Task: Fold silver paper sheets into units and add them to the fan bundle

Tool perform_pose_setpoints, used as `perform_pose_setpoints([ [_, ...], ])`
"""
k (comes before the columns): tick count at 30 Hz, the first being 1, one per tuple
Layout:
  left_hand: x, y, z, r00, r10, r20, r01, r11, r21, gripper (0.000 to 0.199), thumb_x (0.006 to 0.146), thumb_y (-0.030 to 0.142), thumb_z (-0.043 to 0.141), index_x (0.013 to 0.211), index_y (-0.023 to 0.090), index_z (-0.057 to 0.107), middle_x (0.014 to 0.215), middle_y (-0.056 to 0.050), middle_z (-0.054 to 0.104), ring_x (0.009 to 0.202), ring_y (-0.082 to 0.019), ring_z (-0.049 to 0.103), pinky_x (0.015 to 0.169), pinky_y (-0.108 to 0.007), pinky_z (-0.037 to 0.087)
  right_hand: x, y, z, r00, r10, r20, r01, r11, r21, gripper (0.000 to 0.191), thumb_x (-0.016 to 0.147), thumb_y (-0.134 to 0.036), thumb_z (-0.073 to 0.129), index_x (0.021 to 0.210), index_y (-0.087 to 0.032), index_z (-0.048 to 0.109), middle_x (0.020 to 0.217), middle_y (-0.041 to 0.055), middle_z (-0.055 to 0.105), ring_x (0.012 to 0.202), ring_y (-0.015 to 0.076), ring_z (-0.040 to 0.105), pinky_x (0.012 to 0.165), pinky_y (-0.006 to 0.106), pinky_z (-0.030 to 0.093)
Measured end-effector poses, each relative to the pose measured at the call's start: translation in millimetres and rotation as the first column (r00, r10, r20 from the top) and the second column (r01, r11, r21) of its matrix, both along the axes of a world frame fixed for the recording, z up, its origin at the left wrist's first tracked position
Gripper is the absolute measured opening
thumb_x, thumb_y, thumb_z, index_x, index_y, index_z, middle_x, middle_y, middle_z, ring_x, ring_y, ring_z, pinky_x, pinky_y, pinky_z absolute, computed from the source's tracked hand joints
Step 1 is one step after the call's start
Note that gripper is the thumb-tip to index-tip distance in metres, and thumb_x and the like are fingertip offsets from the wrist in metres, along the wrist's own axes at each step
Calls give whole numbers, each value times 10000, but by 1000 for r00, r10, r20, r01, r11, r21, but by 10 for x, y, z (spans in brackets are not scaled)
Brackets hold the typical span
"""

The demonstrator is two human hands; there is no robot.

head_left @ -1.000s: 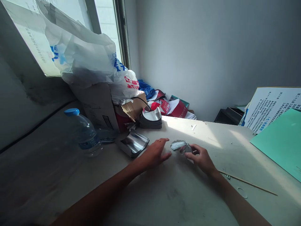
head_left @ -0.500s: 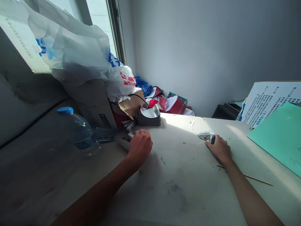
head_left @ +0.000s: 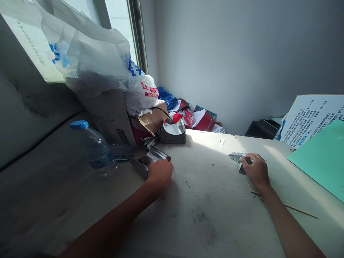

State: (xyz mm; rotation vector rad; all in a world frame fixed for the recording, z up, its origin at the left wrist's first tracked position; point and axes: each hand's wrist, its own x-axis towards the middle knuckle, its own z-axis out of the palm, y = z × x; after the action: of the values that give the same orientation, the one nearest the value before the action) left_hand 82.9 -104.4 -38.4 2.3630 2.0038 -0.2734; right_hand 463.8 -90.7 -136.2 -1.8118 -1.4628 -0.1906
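Note:
My left hand [head_left: 160,172] is closed over the near right edge of a shiny, slightly curved metal sheet [head_left: 153,156], which lies on the table; the fingertips are hidden under the hand. Behind that sheet a tuft of thin metal wires [head_left: 148,142] sticks up. Thumb and forefinger of my right hand [head_left: 256,171] meet in a pinch at a small pile of thin silvery wires [head_left: 235,156]. Just below the fingertips a darker bunch of short wires [head_left: 242,169] lies on the table. How many wires the pinch holds is too small to tell.
A stack of curved metal sheets [head_left: 173,133] stands at the back beside a torn cardboard box [head_left: 153,118]. A clear bottle with a blue cap [head_left: 100,157] is at left. A thin stick [head_left: 301,210] lies by my right forearm, and a green sheet [head_left: 322,154] at far right.
My left hand has drawn slightly back toward me, uncovering more of the shiny metal sheet. My right hand has shifted, its fingers now in a ring-shaped pinch, and the dark wire bunch shows below it.

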Motion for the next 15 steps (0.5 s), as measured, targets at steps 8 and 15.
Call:
perform_pose_setpoints([
  [8,114,-94,45,998,-67,-12,67,996,60,260,822,-17,496,848,106,725,864,-160,712,893,-307,695,709,-359,500,-72,-58,80,1000,10,-19,-8,998,67,306,813,-482,510,713,-208,603,983,152,695,931,331,622,812,480,492],
  [15,112,-189,-57,761,-562,325,382,793,475,171,873,135,470,780,153,613,761,-45,632,692,-165,583,634,-279,397,-373,-202,338,962,163,-219,-118,971,206,309,839,-478,587,825,-183,674,1026,146,695,1001,330,619,899,511,490],
])
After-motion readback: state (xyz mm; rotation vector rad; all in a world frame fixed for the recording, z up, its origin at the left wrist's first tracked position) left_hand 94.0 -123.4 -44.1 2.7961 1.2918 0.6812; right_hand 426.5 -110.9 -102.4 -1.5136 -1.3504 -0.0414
